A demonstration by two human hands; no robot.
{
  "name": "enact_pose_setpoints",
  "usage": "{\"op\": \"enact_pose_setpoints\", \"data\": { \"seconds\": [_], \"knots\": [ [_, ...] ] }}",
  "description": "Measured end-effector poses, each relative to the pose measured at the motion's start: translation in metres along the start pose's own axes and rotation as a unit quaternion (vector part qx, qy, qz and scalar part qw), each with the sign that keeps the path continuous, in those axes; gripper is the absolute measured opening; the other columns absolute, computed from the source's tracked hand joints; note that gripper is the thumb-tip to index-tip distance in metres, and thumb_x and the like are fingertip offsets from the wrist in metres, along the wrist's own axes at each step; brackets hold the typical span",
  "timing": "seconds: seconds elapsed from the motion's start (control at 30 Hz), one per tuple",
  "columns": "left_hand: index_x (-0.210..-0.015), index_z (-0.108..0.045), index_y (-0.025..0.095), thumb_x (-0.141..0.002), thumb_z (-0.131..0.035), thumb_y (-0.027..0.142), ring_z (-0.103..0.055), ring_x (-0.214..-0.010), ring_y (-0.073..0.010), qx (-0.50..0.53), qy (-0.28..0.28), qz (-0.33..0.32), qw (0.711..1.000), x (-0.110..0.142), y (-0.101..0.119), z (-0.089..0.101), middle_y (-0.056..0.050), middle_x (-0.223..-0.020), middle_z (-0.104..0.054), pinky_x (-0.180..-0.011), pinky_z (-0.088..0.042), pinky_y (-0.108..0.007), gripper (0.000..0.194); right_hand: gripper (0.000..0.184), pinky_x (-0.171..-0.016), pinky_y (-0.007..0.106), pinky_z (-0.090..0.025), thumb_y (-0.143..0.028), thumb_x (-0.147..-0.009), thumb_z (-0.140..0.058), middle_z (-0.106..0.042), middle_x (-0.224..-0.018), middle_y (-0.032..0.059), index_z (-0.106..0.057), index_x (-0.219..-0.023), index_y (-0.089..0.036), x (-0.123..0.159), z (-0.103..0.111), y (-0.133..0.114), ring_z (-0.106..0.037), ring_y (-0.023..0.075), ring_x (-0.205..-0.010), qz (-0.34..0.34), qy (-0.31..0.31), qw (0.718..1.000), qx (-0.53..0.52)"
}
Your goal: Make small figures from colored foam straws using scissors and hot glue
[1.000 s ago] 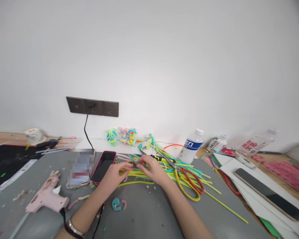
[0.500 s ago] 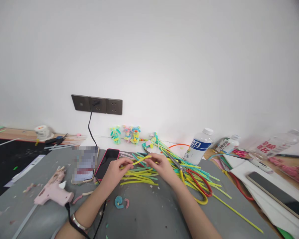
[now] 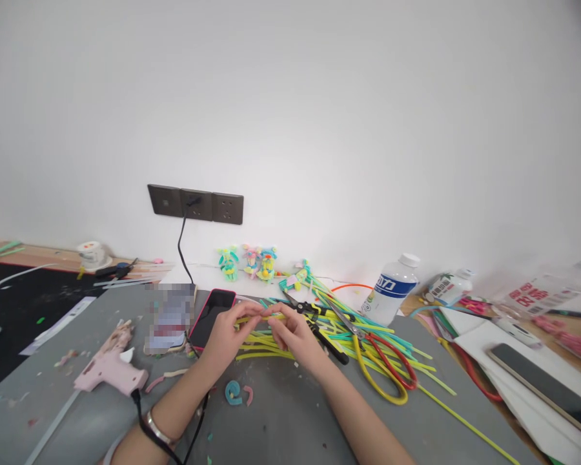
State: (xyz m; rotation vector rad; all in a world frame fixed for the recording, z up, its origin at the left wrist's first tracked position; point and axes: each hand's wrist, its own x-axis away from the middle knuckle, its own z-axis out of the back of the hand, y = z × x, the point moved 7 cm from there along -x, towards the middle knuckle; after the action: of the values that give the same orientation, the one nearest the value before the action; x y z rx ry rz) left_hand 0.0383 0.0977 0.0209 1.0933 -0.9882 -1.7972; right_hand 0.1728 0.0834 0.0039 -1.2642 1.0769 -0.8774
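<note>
Pinches a yellow stem at the fingertips of the left hand and of the right hand. Grasps with both hands, with fingers bent and fingertips nearly meeting; partly hides the held stem behind the fingers. Holds it just above the pile of fuzzy stems, in front of the phone with a pink edge and the pliers.

Extends the right hand beside the pliers, with their black and yellow handles pointing toward the scissors. Has the scissors lying across the pile, with one red and one yellow handle loop, near the upright blue-labelled bottle.

Has the curled blue piece and the short pink piece close together on the gray mat, nearer the wearer than the pile. Has the pink glue gun lying to the left, well apart from the hands, with the black cable leading toward the left wrist. Faces three small figures side by side near the wall, below and to the right of the dark socket panel.
</note>
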Motion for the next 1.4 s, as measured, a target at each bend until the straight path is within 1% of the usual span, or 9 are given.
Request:
{"op": "enact_pose_setpoints", "data": {
  "seconds": [0.33, 0.47, 0.53, 0.67, 0.87, 1.03, 1.13, 1.23, 1.4],
  "knots": [
    [-0.102, -0.07, 0.018, -0.096, -0.048, 0.033, -0.073, -0.09, -0.0224, -0.021, -0.01, -0.023, 0.999, 0.003, 0.004, 0.001, -0.009, -0.098, -0.078, -0.079, -0.055, -0.029, 0.028, 0.029, -0.06, 0.028, -0.046, -0.049, -0.09, -0.061, -0.066, -0.074, 0.0004, -0.051, -0.09, -0.022, 0.002, 0.043, -0.012, -0.056, 0.0139, -0.059, 0.101, 0.182, 0.978, 0.014],
    [-0.111, -0.065, 0.017, -0.1, -0.04, 0.037, -0.073, -0.077, -0.0209, -0.011, -0.012, -0.005, 1.0, 0.004, 0.003, 0.001, -0.006, -0.078, -0.078, -0.075, -0.056, -0.03, 0.035, 0.036, -0.072, 0.031, -0.05, -0.053, -0.081, -0.07, -0.07, -0.086, 0.0027, -0.052, -0.092, -0.023, 0.004, 0.065, -0.008, -0.062, 0.0157, -0.07, 0.089, 0.263, 0.955, -0.109],
    [-0.118, -0.061, 0.018, -0.099, -0.041, 0.038, -0.072, -0.085, -0.022, -0.026, 0.027, -0.015, 0.999, 0.004, 0.002, 0.006, -0.008, -0.088, -0.077, -0.078, -0.055, -0.032, 0.034, 0.04, -0.07, 0.028, -0.049, -0.057, -0.078, -0.071, -0.067, -0.079, -0.0002, -0.051, -0.086, -0.023, 0.002, 0.068, -0.003, -0.061, 0.0146, -0.069, 0.071, 0.265, 0.948, -0.161],
    [-0.12, -0.06, 0.022, -0.093, -0.052, 0.042, -0.056, -0.124, -0.0303, -0.034, 0.136, -0.029, 0.99, 0.004, -0.003, 0.023, -0.013, -0.132, -0.061, -0.084, -0.056, -0.037, 0.034, 0.041, -0.055, 0.023, -0.039, -0.054, -0.075, -0.076, -0.052, -0.06, -0.0064, -0.049, -0.074, -0.022, -0.002, 0.062, 0.004, -0.049, 0.0105, -0.054, 0.045, 0.23, 0.961, -0.148],
    [-0.128, -0.048, 0.022, -0.096, -0.045, 0.049, -0.067, -0.104, -0.0256, 0.123, 0.122, 0.037, 0.984, 0.001, -0.02, 0.019, -0.014, -0.138, -0.054, -0.076, -0.059, -0.036, 0.042, 0.034, -0.053, 0.024, -0.036, -0.047, -0.075, -0.077, -0.05, -0.054, -0.0079, -0.055, -0.08, -0.021, -0.005, 0.025, 0.01, -0.046, 0.0112, -0.048, 0.003, 0.092, 0.989, -0.112],
    [-0.126, -0.052, 0.02, -0.094, -0.049, 0.052, -0.069, -0.089, -0.0246, 0.111, 0.05, 0.067, 0.99, 0.001, -0.024, 0.004, -0.015, -0.126, -0.063, -0.063, -0.057, -0.032, 0.045, 0.035, -0.058, 0.025, -0.036, -0.051, -0.082, -0.07, -0.051, -0.06, -0.0073, -0.056, -0.091, -0.022, -0.002, -0.005, 0.01, -0.048, 0.0119, -0.053, -0.005, -0.012, 0.999, -0.051],
    [-0.123, -0.054, 0.02, -0.094, -0.051, 0.051, -0.069, -0.083, -0.0217, 0.108, 0.064, 0.061, 0.99, 0.0, -0.023, 0.007, -0.014, -0.122, -0.066, -0.061, -0.054, -0.029, 0.043, 0.036, -0.063, 0.026, -0.038, -0.053, -0.081, -0.07, -0.053, -0.064, -0.0057, -0.054, -0.085, -0.021, 0.0, -0.017, 0.015, -0.052, 0.0131, -0.059, -0.035, -0.067, 0.996, -0.04],
    [-0.121, -0.054, 0.022, -0.094, -0.052, 0.05, -0.069, -0.096, -0.0232, 0.182, 0.143, 0.034, 0.972, -0.003, -0.02, 0.025, -0.013, -0.126, -0.064, -0.072, -0.056, -0.031, 0.039, 0.039, -0.064, 0.026, -0.037, -0.055, -0.08, -0.07, -0.054, -0.064, -0.0053, -0.052, -0.08, -0.021, 0.001, -0.023, 0.022, -0.053, 0.0128, -0.059, -0.069, -0.106, 0.991, -0.036],
    [-0.121, -0.058, 0.027, -0.095, -0.054, 0.043, -0.048, -0.135, -0.0226, 0.21, 0.39, -0.078, 0.893, 0.008, -0.009, 0.077, -0.008, -0.149, -0.048, -0.105, -0.043, -0.034, 0.031, 0.039, -0.058, 0.025, -0.034, -0.055, -0.079, -0.07, -0.048, -0.064, -0.0069, -0.051, -0.081, -0.022, 0.0, -0.021, 0.026, -0.049, 0.0118, -0.056, -0.07, -0.089, 0.993, -0.014]
  ]
}}
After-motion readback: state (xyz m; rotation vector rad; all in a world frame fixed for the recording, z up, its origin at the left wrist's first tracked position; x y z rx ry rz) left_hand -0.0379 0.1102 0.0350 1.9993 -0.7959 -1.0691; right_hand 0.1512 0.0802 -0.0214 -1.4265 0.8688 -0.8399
